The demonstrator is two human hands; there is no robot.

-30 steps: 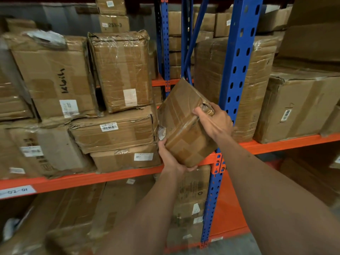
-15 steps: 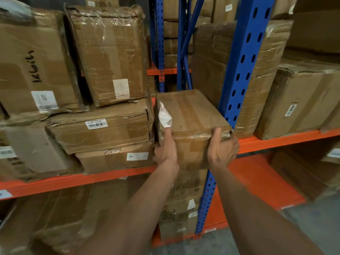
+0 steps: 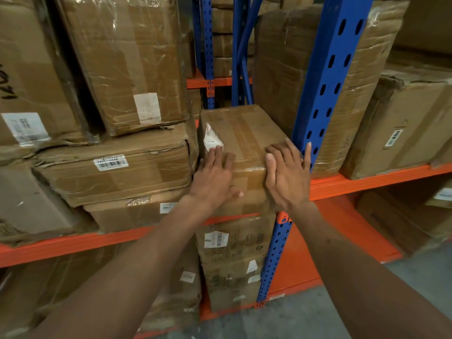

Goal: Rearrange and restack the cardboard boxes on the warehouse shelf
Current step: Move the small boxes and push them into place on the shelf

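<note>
A taped brown cardboard box (image 3: 244, 128) with a crumpled white label sits level on the orange shelf beam (image 3: 73, 243), in the gap between the left stack and the blue upright (image 3: 327, 81). My left hand (image 3: 215, 177) lies flat against its front left edge, fingers spread over the top rim. My right hand (image 3: 287, 177) presses flat on the front right corner, fingers apart, the little finger near the upright. Neither hand curls around the box.
Left of the box stands a stack of crushed cartons (image 3: 110, 172) with a plastic-wrapped box (image 3: 127, 62) leaning on top. Right of the upright are a tall wrapped carton (image 3: 276, 57) and a large box (image 3: 403, 128). More boxes (image 3: 234, 253) fill the lower shelf.
The box went from tilted in the air to level on the shelf between the stack and the upright. Both hands let go of their grip and now rest flat on its front.
</note>
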